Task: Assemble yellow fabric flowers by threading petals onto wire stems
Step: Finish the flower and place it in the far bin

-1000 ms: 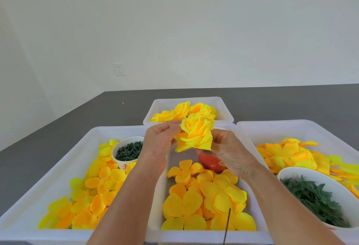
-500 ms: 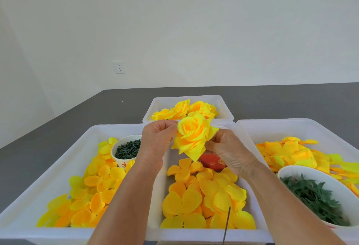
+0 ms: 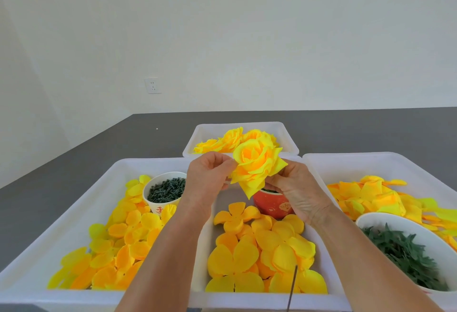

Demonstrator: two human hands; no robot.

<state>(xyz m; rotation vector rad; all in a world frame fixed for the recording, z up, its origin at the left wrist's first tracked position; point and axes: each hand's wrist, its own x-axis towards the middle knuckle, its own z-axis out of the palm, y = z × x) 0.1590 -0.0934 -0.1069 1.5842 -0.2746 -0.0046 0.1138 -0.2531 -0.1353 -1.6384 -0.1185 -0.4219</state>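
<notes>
Now both hands, left hand and right hand, pinch yellow flower; stem apparently hidden.

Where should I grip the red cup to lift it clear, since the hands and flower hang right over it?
Judging by its pose, take the red cup by its round side wall, coming from the front, low. It stands upright; the held flower and right hand cover its rim, so the top is blocked.
</notes>
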